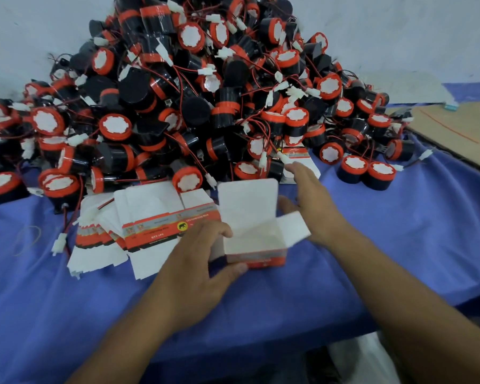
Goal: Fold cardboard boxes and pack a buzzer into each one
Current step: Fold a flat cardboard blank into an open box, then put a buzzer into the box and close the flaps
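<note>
Head view: I am looking down on a table under a blue cloth point(399, 245), with a pale wall point(399, 29) behind its far edge.
Heap: black cylindrical buzzers with orange-red caps point(194, 101), red wires and white plugs, are piled high along the far edge against the wall.
Far right corner: a flat brown cardboard sheet point(460, 128) lies here.
Flat stock: white-and-orange flat cardboard box blanks point(150, 225) are fanned out mid-surface, touching the foot of the heap.
Open box: a small white-and-orange folded cardboard box point(257, 245) sits just right of the blanks, toward the near edge. I see only white card inside.
Box heading: the mouth faces up, the lid flap stands upright on the far side, and one side flap splays right. The long axis runs along the near edge.
Left hand point(197, 261): it is grasping the folded box, thumb on its near face, fingers at its left wall.
Right hand point(313, 200): it is released, with fingers straight, just beyond the right flap. I cannot tell whether it touches the box.
</note>
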Tool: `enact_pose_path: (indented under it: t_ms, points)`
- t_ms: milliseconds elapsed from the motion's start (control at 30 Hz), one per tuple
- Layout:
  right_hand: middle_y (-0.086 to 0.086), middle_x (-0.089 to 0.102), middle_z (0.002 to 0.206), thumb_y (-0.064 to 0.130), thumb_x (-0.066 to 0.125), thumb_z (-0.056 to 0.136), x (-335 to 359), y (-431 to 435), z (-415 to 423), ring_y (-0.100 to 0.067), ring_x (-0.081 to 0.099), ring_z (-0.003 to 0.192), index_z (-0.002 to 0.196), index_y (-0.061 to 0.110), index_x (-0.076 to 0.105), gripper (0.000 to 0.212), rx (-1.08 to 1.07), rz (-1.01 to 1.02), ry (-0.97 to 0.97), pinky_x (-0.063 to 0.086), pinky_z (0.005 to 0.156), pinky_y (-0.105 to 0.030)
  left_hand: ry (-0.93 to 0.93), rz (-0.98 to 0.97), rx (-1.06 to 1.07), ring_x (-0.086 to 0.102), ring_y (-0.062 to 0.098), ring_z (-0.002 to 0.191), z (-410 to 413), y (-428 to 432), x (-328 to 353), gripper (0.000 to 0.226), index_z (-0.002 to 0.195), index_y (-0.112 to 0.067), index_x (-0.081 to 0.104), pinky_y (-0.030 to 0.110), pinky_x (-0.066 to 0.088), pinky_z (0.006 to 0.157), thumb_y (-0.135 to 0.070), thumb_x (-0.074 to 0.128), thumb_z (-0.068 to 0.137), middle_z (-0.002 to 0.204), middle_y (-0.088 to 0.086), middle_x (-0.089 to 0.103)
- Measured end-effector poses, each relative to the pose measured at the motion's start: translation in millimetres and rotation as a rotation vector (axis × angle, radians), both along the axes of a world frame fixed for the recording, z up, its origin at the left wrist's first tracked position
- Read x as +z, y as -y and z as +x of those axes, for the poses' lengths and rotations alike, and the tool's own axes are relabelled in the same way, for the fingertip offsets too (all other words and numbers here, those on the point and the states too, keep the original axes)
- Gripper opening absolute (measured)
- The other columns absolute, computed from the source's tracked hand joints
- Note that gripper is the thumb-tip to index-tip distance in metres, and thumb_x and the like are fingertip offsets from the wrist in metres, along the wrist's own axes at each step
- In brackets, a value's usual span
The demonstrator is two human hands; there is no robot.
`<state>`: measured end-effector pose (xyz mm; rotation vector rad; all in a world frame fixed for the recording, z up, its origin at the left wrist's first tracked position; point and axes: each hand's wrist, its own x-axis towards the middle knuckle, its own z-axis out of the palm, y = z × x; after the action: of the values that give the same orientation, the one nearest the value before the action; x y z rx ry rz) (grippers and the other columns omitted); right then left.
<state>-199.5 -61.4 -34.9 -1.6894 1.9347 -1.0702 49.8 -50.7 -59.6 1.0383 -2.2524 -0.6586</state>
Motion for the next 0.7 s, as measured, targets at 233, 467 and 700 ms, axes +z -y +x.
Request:
enact_pose_path:
  t_ms: [233, 467, 700]
  points:
    - [-0.024, 0.038, 0.152, 0.014, 0.084, 0.079, -10.1, 29.3, -8.0, -0.042, 0.032, 0.141, 0.157, 0.008, 0.023, 0.099, 0.1, 0.045, -0.336, 0.025, 0.109, -0.037, -0.035, 0.172, -0.039, 0.045, -0.005, 0.121, -0.2, -6.2, -5.4, 0.085, 0.138, -0.053, 0.019, 0.024, 0.048, 0.098, -0.065, 0.074, 0.074, 0.137, -0.032, 0.039]
    - [-0.009, 0.046, 0.126, 0.024, 0.084, 0.075, -20.7, 36.8, -3.3, -0.031, 0.039, 0.115, 0.13, 0.012, 0.047, 0.067, 0.032, 0.0, -0.349, 0.035, 0.094, -0.037, 0.026, 0.151, -0.067, 0.041, -0.008, 0.118, -4.0, -3.5, -10.3, 0.072, 0.132, -0.052, 0.034, 0.016, 0.044, 0.094, -0.072, 0.068, 0.073, 0.128, -0.032, 0.043]
    - [-0.012, 0.046, 0.145, 0.039, 0.075, 0.082, -28.7, 52.4, -7.9, -0.04, 0.038, 0.129, 0.157, 0.017, 0.024, 0.093, 0.034, 0.045, -0.502, 0.027, 0.107, -0.041, 0.029, 0.159, -0.072, 0.046, -0.002, 0.118, -8.1, -6.8, -11.6, 0.07, 0.13, -0.049, 0.035, 0.026, 0.05, 0.096, -0.075, 0.065, 0.072, 0.127, -0.031, 0.046]
